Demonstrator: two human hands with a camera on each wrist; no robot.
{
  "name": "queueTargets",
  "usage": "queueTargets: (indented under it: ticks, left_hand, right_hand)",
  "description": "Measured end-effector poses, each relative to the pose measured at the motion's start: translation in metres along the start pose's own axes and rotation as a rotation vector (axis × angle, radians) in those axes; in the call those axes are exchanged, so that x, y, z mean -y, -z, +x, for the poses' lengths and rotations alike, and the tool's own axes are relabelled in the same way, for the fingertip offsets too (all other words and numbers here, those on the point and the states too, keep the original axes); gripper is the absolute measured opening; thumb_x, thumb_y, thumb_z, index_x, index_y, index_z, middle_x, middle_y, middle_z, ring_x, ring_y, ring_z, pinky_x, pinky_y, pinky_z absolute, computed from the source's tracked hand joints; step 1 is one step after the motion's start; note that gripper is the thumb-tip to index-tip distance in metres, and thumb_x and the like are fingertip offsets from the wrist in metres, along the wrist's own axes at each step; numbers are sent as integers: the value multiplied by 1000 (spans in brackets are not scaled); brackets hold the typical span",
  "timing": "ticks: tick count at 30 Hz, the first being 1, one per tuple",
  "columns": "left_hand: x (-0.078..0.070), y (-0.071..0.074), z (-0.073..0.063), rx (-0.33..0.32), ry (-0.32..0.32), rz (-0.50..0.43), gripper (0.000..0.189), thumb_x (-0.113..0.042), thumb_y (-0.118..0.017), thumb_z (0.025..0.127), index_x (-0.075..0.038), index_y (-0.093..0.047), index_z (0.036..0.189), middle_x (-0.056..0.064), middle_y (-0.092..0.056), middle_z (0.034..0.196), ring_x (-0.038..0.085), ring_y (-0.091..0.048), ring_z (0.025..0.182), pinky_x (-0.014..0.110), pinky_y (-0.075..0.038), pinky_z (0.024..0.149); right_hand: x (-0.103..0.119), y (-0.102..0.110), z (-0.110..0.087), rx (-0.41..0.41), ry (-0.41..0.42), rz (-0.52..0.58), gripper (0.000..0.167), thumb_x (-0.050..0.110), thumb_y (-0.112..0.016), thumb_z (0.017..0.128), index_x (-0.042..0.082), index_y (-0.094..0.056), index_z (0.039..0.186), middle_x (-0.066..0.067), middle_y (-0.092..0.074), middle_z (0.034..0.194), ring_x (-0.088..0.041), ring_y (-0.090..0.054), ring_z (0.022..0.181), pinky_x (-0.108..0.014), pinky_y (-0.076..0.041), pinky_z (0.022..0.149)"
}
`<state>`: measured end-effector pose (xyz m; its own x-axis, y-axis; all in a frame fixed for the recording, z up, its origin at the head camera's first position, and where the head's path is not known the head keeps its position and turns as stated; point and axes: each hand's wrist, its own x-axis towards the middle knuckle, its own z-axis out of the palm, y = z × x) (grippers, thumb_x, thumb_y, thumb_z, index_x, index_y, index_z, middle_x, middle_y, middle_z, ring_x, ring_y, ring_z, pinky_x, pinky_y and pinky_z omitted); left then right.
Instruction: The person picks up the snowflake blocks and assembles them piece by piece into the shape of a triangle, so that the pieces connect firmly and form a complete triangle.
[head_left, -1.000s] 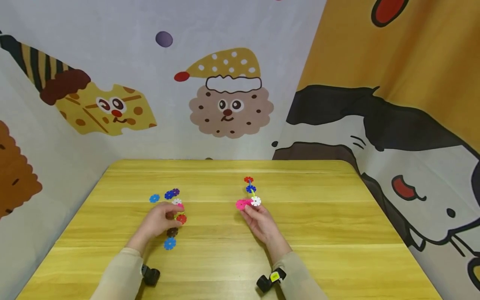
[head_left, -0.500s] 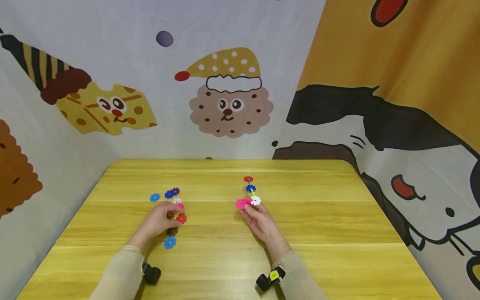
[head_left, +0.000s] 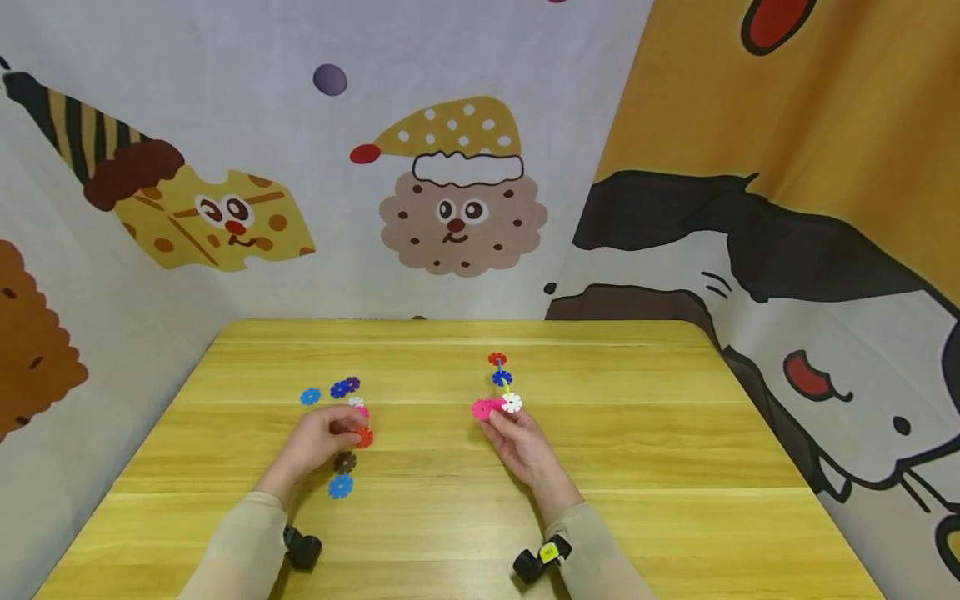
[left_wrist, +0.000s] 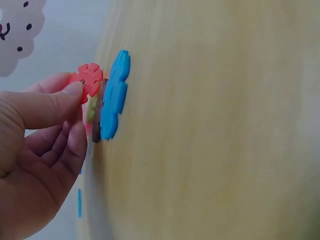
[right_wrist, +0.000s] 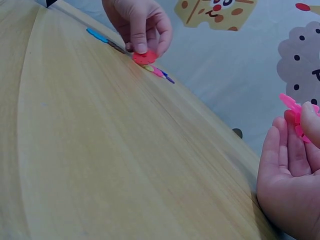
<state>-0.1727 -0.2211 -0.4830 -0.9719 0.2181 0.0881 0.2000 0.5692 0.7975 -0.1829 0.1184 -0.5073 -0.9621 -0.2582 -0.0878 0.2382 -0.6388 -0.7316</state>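
My left hand (head_left: 318, 437) pinches a red snowflake-shaped building disc (left_wrist: 90, 77) between thumb and fingers, just over the row of loose discs. Under it in the left wrist view show a yellow-green disc (left_wrist: 91, 109), a brown disc (left_wrist: 98, 112) and a light blue disc (left_wrist: 115, 95). My right hand (head_left: 528, 450) pinches the pink end (head_left: 482, 409) of a chain of joined discs. A white disc (head_left: 512, 402), a yellow-green one (head_left: 507, 387), a blue one (head_left: 502, 378) and a red one (head_left: 497, 359) follow along that chain, away from me.
Beyond the left hand lie a white disc (head_left: 356, 402), a pink disc (head_left: 362, 412), a dark blue disc (head_left: 340, 389), a purple disc (head_left: 352, 383) and another light blue disc (head_left: 311, 396). The wooden table (head_left: 637, 467) ends at a cartoon-printed cloth (head_left: 465, 292).
The left thumb has shifted slightly up and away from me with the red disc, so the brown disc shows more fully. The right hand and chain have stayed in place.
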Motion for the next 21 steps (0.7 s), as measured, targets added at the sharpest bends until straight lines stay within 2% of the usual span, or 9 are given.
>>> queueTargets:
  ticks: [3,8,12,16,21]
  left_hand:
    - [-7,-1,1,-33,-11,9,18,4,-72,87,-7,-72,100,1,-67,89,18,-60,81,27,-53,68]
    - [-29,-8,5,-60,-39,0,15,0,-73,87,-10,-74,99,0,-69,89,16,-62,80,26,-53,67]
    - [-48,-23,11,-62,-79,-102,12,-1,-73,88,-8,-74,98,4,-71,92,18,-64,81,27,-54,68]
    - [-65,-41,20,-68,-74,-175,11,-2,-74,87,-9,-75,96,3,-71,92,17,-64,81,27,-54,70]
    - [-82,-61,28,-63,-62,-202,13,-2,-76,85,-11,-76,94,-1,-71,90,16,-64,82,28,-55,73]
  right_hand:
    - [0,0,0,11,9,4,28,-11,-46,99,-2,-60,121,-9,-66,113,-20,-66,106,-32,-46,102]
    - [0,0,0,-1,1,10,31,-11,-47,99,-6,-54,128,-9,-66,113,-20,-66,105,-31,-47,100]
    - [0,0,-1,0,6,0,33,-11,-47,99,-8,-50,132,-9,-65,114,-20,-66,105,-31,-47,100]
    - [0,0,0,1,-3,5,28,-11,-46,99,-2,-59,122,-10,-65,114,-20,-66,105,-31,-47,101]
    - [-1,1,0,14,-18,-3,27,-9,-47,100,6,-65,112,-9,-65,114,-20,-65,105,-32,-45,102]
